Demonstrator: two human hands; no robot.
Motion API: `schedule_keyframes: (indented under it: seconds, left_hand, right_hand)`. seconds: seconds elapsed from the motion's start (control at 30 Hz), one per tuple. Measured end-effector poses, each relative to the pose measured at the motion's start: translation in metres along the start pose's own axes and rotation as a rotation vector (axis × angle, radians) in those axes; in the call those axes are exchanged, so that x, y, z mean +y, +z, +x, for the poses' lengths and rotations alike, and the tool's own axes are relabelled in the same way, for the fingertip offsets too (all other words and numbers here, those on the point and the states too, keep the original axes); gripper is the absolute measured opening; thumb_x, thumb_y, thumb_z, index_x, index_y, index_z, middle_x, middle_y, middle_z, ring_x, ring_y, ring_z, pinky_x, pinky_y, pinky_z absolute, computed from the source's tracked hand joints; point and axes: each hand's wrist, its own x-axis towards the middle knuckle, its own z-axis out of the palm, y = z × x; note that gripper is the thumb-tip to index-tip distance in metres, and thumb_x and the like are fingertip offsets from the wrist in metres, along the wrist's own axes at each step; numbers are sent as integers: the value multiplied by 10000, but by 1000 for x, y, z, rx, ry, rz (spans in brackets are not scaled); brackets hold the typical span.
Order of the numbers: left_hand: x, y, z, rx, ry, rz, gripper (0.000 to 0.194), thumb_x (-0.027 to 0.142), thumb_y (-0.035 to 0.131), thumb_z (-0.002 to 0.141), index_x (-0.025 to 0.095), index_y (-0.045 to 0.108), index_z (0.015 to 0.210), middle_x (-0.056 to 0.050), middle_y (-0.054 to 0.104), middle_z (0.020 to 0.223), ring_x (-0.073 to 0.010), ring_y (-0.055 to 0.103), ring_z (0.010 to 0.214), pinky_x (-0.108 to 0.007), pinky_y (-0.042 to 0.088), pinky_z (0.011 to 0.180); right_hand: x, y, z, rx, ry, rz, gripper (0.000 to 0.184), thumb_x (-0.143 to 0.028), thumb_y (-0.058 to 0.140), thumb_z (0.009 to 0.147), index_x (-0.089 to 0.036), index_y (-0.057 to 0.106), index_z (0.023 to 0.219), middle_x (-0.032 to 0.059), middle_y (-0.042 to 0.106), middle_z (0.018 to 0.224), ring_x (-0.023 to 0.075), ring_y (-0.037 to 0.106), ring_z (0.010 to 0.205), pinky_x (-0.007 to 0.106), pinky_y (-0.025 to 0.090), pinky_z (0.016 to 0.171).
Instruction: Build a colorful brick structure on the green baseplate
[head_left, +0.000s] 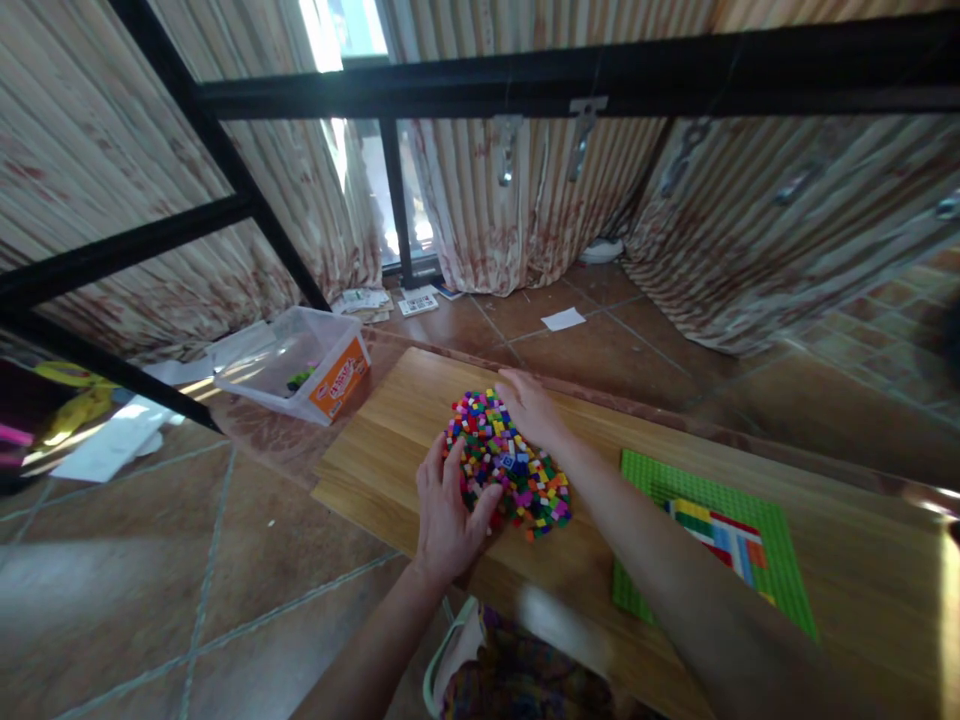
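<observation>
A heap of small multicoloured toy bricks (510,465) lies on the wooden board. At the heap's near left edge rests my left hand (454,505), its fingers and thumb spread against the bricks. My right hand (532,410) reaches over the far right side of the heap, fingers stretched out along its edge. Neither hand visibly grips a brick. To the right, partly covered by my right forearm, lies a green baseplate (637,480) with red, yellow, blue, white and orange bricks built up on it.
The wooden board (390,420) stretches across the front. Left of it stands a clear plastic box (285,350) with an orange label and a few dark bricks inside. Black metal bars (480,85) cross in front of the curtains. Papers (562,319) lie on the tiled floor.
</observation>
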Motion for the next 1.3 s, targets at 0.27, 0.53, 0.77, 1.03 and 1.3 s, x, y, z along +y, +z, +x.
schedule_keyframes:
  seconds: [0.27, 0.53, 0.77, 1.03, 1.3]
  left_hand:
    - [-28, 3, 26, 102, -188, -156, 564, 471, 421, 940, 148, 387, 1401, -182, 355, 1490, -262, 314, 1411, -479, 276, 1164]
    - [-47, 4, 87, -84, -3, -195, 501, 503, 373, 949, 171, 544, 1282, -131, 578, 1317, -245, 496, 1269, -460, 368, 1102]
    - [-47, -1, 84, -163, -107, -487, 530, 544, 380, 933, 180, 583, 1261, -92, 685, 1169, -238, 594, 1151, -416, 416, 1067]
    - [-52, 1, 80, -141, -132, -601, 515, 533, 415, 925, 167, 579, 1249, -85, 732, 1043, -238, 660, 1041, -405, 495, 978]
    - [-52, 3, 82, -78, -174, -596, 519, 550, 438, 905, 162, 599, 1210, -93, 721, 1035, -241, 658, 1038, -403, 511, 963]
  right_hand:
    - [-12, 29, 16, -324, -293, -29, 365, -418, 442, 954, -198, 672, 1132, 92, 667, 1213, 196, 578, 1170, 370, 408, 1037]
    - [-25, 20, 0, -366, -294, 52, 397, -407, 372, 982, -201, 704, 1046, 82, 711, 1085, 201, 609, 1085, 383, 424, 999]
    - [-24, 11, -13, -226, 101, 601, 478, -520, 358, 952, -194, 695, 1043, 72, 720, 1070, 200, 666, 986, 367, 528, 881]
    - [-5, -9, -14, -49, 140, 253, 314, -357, 475, 892, -177, 716, 981, 78, 733, 967, 208, 666, 868, 370, 527, 804]
    - [-15, -7, -24, -334, -189, -158, 232, -180, 607, 789, -255, 739, 965, 46, 704, 1061, 223, 608, 1022, 385, 450, 947]
